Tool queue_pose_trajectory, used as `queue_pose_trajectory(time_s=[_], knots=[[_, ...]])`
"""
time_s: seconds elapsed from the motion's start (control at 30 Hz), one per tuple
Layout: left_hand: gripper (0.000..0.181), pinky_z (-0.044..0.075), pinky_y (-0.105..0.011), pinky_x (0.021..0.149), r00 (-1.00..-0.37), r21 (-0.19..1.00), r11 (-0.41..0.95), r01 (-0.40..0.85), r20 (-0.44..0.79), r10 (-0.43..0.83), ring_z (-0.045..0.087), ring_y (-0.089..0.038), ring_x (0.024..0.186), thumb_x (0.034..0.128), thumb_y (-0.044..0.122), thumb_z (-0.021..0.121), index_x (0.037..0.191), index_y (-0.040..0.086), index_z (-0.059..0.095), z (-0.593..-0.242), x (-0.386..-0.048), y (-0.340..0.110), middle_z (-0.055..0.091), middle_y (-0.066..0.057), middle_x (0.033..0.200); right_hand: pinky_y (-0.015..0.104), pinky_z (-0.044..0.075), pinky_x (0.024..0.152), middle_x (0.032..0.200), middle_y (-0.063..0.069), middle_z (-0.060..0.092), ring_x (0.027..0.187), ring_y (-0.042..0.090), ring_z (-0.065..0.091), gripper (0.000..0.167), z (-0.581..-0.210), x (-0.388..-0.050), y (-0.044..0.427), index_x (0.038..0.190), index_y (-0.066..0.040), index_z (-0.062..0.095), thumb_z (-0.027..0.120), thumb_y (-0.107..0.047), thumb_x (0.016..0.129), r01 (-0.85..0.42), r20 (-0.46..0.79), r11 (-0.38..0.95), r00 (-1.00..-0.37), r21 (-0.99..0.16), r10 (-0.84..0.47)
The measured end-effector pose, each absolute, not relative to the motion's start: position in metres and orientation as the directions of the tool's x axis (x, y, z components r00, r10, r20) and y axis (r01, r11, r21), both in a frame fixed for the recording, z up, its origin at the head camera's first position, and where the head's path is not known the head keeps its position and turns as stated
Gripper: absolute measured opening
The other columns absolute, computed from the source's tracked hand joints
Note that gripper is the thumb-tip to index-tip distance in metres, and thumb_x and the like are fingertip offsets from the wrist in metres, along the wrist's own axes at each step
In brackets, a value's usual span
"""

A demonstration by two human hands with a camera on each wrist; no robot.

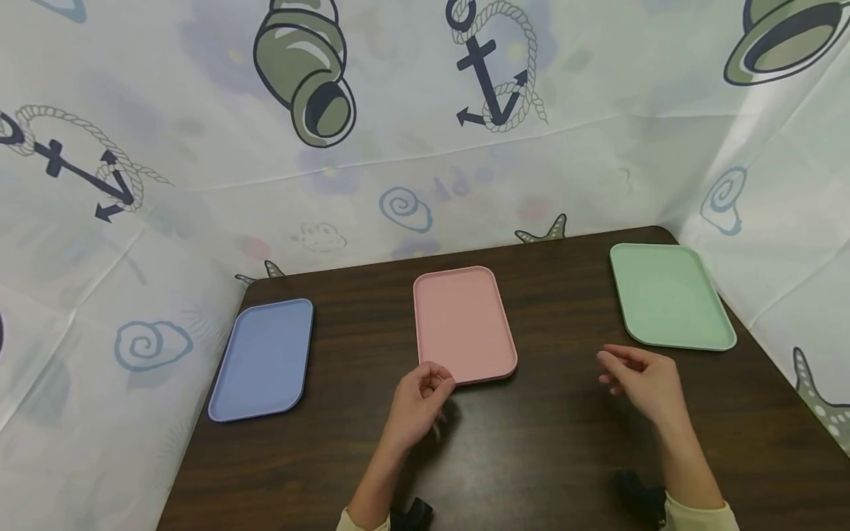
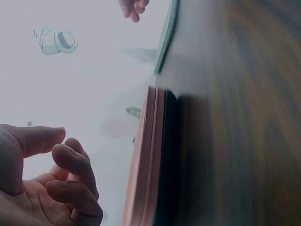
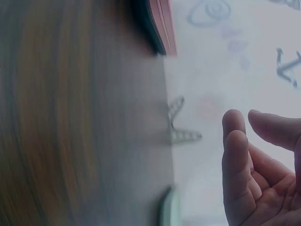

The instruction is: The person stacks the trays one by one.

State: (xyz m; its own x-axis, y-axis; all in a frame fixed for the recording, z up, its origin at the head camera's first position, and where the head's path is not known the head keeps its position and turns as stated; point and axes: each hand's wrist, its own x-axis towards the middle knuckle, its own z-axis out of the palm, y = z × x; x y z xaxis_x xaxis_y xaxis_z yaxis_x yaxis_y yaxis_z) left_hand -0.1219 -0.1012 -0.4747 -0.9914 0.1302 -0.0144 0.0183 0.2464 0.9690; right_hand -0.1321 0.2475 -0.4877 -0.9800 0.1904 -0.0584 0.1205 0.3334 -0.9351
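Pink rectangular tray [image 1: 461,321], rounded corners, apparently plastic: one, lying flat, mid-row on a dark brown wood-grain table [image 1: 358,332]. Companions: blue rounded-rectangular tray [image 1: 264,361], left; green rounded-rectangular tray [image 1: 671,295], right; all well apart. Left hand [image 1: 417,405]: at the pink tray's near left corner, seemingly clear above it; fingers bent, narrow gap to thumb, nothing held. Right hand [image 1: 644,380]: raised near the green tray, narrow gap between thumb and fingertips, nothing held. Progress, as judged: laying-out of three trays looks complete; anything left cannot be told.
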Motion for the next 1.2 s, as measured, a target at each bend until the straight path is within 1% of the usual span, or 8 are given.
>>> queue_pose_trajectory(time_s=[0.07,0.2,0.33,0.63,0.7,0.77,0.93,1.2], knots=[[0.008,0.042,-0.021,0.046,-0.983,0.963,0.264,0.051,0.001,0.185,0.048,-0.01,0.047,0.0929,0.003,0.064,0.096,-0.004,0.066,-0.461,-0.12,-0.093,0.061,-0.013,0.074,0.029,0.055,0.056,0.083,0.001,0.074,0.066,0.011,0.07,0.051,-0.486,-0.13,0.26,0.123,0.012,0.06,0.068,-0.029,0.094,0.124,-0.054,0.314,-0.974,-0.941,0.221],[0.008,0.04,-0.019,0.046,-0.955,0.953,0.278,0.124,0.038,0.294,0.047,-0.006,0.047,0.0928,0.001,0.062,0.097,-0.002,0.068,-0.445,-0.118,-0.072,0.065,-0.019,0.076,0.027,0.055,0.054,0.076,-0.011,0.072,0.063,0.01,0.07,0.029,-0.485,-0.127,0.285,0.11,-0.004,0.072,0.07,-0.026,0.092,0.133,-0.059,0.251,-0.958,-0.959,0.28],[0.01,0.04,-0.02,0.043,-0.913,0.937,0.294,0.19,0.058,0.404,0.049,-0.005,0.045,0.0933,0.009,0.065,0.102,0.007,0.07,-0.462,-0.127,-0.047,0.068,-0.005,0.077,0.026,0.054,0.052,0.071,-0.012,0.071,0.061,0.009,0.069,0.004,-0.487,-0.126,0.31,0.093,-0.023,0.075,0.071,-0.023,0.091,0.136,-0.068,0.199,-0.946,-0.971,0.316],[0.038,0.045,-0.022,0.043,-0.81,0.928,0.336,0.158,-0.073,0.581,0.066,-0.017,0.055,0.0945,0.021,0.066,0.13,0.011,0.059,-0.487,-0.139,0.011,0.067,0.012,0.094,0.026,0.054,0.052,0.067,-0.012,0.07,0.059,0.008,0.069,0.02,-0.49,-0.132,0.36,0.078,-0.036,0.07,0.069,-0.022,0.093,0.212,-0.146,0.179,-0.934,-0.961,0.325],[0.045,0.048,-0.025,0.045,-0.796,0.942,0.324,0.089,-0.128,0.591,0.066,-0.013,0.056,0.0947,0.022,0.066,0.136,0.01,0.054,-0.491,-0.142,0.023,0.068,0.012,0.097,0.025,0.054,0.052,0.065,-0.014,0.069,0.058,0.007,0.068,0.015,-0.492,-0.133,0.369,0.081,-0.033,0.069,0.068,-0.024,0.093,0.241,-0.162,0.197,-0.923,-0.95,0.348],[0.051,0.05,-0.028,0.046,-0.784,0.953,0.303,-0.008,-0.194,0.589,0.066,-0.012,0.057,0.0945,0.023,0.066,0.141,0.009,0.05,-0.495,-0.146,0.035,0.068,0.012,0.1,0.025,0.054,0.053,0.063,-0.018,0.066,0.057,0.004,0.067,0.011,-0.495,-0.135,0.376,0.098,-0.018,0.071,0.065,-0.027,0.095,0.276,-0.172,0.24,-0.909,-0.931,0.38],[0.062,0.053,-0.032,0.051,-0.755,0.946,0.251,-0.205,-0.316,0.575,0.068,-0.016,0.065,0.0938,0.024,0.067,0.148,0.009,0.04,-0.502,-0.157,0.06,0.068,0.009,0.105,0.026,0.054,0.052,0.061,-0.026,0.057,0.053,-0.001,0.062,0.07,-0.502,-0.14,0.393,0.143,0.017,0.032,0.055,-0.032,0.098,0.371,-0.207,0.323,-0.872,-0.87,0.444],[0.072,0.057,-0.035,0.062,-0.712,0.919,0.233,-0.32,-0.395,0.581,0.069,-0.016,0.085,0.0949,0.025,0.067,0.154,0.012,0.029,-0.511,-0.176,0.097,0.06,0.004,0.127,0.028,0.054,0.05,0.061,-0.01,0.06,0.048,0.001,0.062,0.079,-0.509,-0.146,0.419,0.145,0.02,0.016,0.05,-0.034,0.099,0.436,-0.245,0.371,-0.853,-0.82,0.461]])
